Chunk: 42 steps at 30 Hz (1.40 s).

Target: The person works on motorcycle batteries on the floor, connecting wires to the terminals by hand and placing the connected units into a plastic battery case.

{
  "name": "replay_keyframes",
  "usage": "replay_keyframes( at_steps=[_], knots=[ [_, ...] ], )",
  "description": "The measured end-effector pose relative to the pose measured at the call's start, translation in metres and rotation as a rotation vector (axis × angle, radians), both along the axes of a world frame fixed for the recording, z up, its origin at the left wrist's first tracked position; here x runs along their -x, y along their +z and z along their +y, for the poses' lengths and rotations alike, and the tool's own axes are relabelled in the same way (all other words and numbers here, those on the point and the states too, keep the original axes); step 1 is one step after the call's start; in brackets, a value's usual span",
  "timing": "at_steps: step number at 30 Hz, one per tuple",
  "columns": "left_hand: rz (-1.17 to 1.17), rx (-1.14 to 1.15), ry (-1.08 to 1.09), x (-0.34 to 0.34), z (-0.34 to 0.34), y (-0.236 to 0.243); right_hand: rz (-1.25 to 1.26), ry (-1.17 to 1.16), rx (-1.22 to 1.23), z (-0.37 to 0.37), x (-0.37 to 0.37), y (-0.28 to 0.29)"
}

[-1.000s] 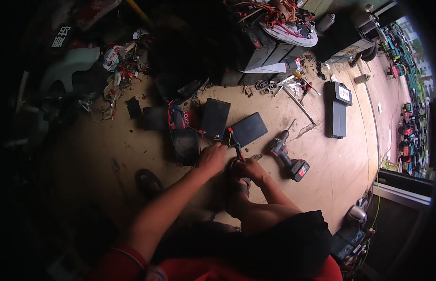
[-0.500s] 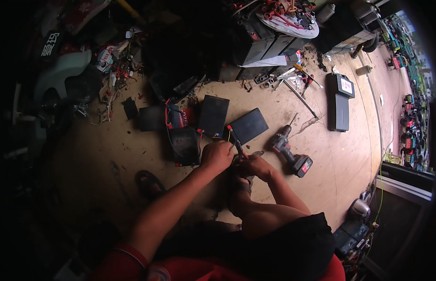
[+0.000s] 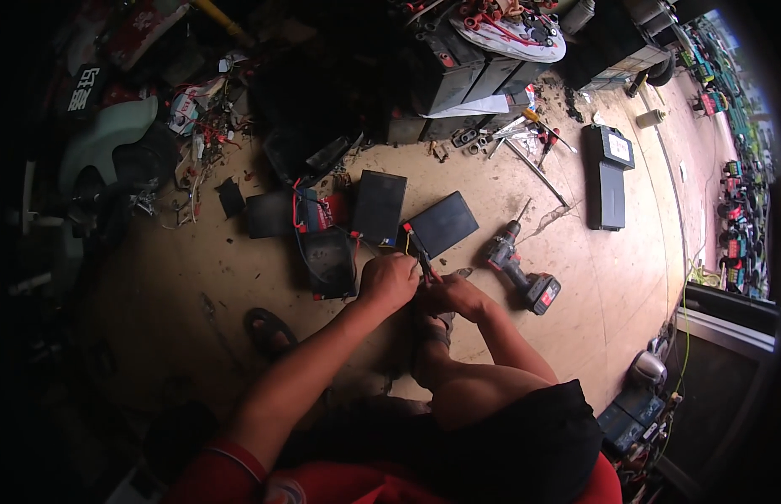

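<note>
My left hand [image 3: 390, 281] is closed in a pinch on a thin wire [image 3: 408, 243], which has a yellow stretch and runs up to a dark rectangular battery [image 3: 443, 223]. My right hand [image 3: 458, 297] grips pliers [image 3: 424, 262] with red handles, their dark jaws pointing up beside the left fingertips. The exact meeting of jaws and wire is too small to make out. Left of that battery lies another dark battery [image 3: 380, 207]. Further left, red and dark leads run among a battery [image 3: 327, 256] and a dark block [image 3: 271, 214].
A cordless drill [image 3: 518, 267] lies right of my hands, with a long black case [image 3: 610, 181] beyond it. Metal tools [image 3: 533, 168] lie ahead, before stacked large batteries [image 3: 483, 84]. Wire scraps [image 3: 197, 155] litter the left side. My sandalled foot [image 3: 271, 331] is lower left.
Both hands keep nearly the same place and hold. The pliers' jaws are slightly further up and left, near the wire. The whole view has shifted a little.
</note>
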<state>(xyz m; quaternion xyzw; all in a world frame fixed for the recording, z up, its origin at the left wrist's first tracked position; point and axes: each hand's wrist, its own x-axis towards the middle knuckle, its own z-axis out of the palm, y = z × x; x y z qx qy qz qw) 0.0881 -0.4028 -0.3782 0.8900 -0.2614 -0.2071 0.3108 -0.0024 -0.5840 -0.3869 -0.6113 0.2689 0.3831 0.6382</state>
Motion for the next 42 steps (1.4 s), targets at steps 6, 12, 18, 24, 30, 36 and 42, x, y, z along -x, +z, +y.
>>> replay_keyframes(
  at_steps=[6, 12, 18, 24, 30, 36, 42],
  knots=[
    [0.045, 0.074, 0.063, 0.002, 0.007, -0.005, 0.108, -0.170, -0.155, 0.004, 0.005, -0.012],
    [0.031, 0.066, 0.058, 0.003, 0.013, -0.008, 0.156, -0.370, -0.289, 0.021, 0.015, -0.029],
    [0.046, 0.083, 0.081, 0.004, 0.015, -0.007, -0.138, -0.236, 0.220, 0.038, 0.020, -0.050],
    [0.201, -0.081, 0.166, 0.010, 0.024, 0.000, -0.196, -0.074, 0.556, 0.040, 0.016, -0.042],
    [0.186, -0.071, 0.236, 0.008, 0.010, -0.027, -0.238, -0.284, 0.368, 0.038, 0.021, -0.037],
    [0.467, 0.151, 0.295, -0.003, -0.002, -0.041, -0.288, -0.291, 0.194, 0.040, 0.020, -0.036],
    [0.290, -0.021, 0.255, -0.018, 0.005, -0.029, -0.092, -0.270, -0.031, 0.042, -0.007, -0.011]
  ],
)
